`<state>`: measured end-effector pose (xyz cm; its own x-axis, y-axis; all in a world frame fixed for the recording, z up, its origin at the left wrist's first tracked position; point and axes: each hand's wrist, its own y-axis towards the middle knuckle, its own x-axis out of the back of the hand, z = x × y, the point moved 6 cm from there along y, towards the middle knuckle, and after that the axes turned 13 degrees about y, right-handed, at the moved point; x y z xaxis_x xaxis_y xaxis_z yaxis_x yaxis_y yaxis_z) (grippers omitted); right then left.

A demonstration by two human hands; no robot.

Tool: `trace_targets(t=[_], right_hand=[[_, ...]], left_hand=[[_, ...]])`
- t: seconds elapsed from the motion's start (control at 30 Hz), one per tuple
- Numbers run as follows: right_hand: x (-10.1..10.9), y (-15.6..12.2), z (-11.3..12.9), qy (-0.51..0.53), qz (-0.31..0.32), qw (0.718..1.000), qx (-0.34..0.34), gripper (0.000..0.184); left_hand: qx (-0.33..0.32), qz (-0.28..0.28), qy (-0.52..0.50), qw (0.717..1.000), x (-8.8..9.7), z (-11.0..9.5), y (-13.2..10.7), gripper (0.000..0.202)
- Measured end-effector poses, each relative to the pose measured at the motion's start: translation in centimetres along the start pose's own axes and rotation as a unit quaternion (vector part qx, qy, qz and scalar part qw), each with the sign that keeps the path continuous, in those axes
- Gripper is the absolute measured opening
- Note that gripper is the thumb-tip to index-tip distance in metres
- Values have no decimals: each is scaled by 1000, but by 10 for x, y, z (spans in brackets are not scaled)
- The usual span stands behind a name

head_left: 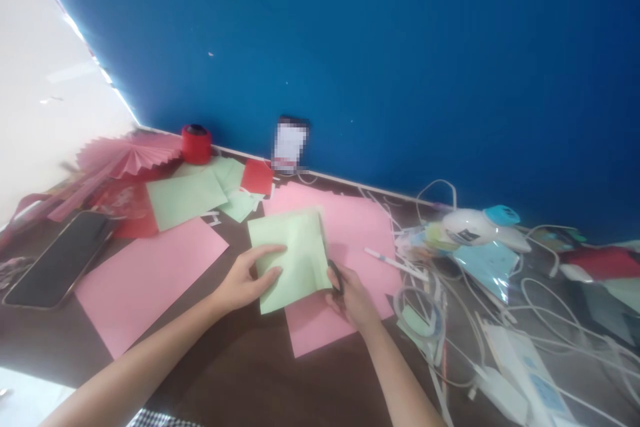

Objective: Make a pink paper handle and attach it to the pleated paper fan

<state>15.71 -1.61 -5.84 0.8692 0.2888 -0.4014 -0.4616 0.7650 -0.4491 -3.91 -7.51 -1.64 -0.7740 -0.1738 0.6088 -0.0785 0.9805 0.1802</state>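
A light green sheet of paper (pixel 295 233) is held up over the table, a crease running near its right side. My left hand (pixel 249 280) grips its left edge, fingers on top of the sheet. In my right hand (pixel 354 299) is a pair of scissors (pixel 337 276). Their dark handle loops around my fingers at the paper's right edge; the blades are blurred and mostly hidden along that edge. Beneath both hands lie pink sheets (pixel 357 223) on the dark brown table (pixel 225 373).
Left lie a smartphone (pixel 57 260), another pink sheet (pixel 155 280), green paper (pixel 187 197) and a pink folded fan (pixel 133 152). A red round container (pixel 196 145) stands by the blue wall (pixel 350 53). Tangled white cables (pixel 465 307) and a power strip (pixel 527 373) cover the right.
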Motion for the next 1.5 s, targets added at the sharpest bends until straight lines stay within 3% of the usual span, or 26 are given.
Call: trace_targets(t=[0.4,1.5], right_hand=[[-3,-1,2,-19,-6,1000,0,36],[-2,-2,-1,-38,-15,999,-22,40]], left_hand=[[11,6,-3,1000,0,0,0,30],[-32,-9,9,999,-2,-3,-3,32]])
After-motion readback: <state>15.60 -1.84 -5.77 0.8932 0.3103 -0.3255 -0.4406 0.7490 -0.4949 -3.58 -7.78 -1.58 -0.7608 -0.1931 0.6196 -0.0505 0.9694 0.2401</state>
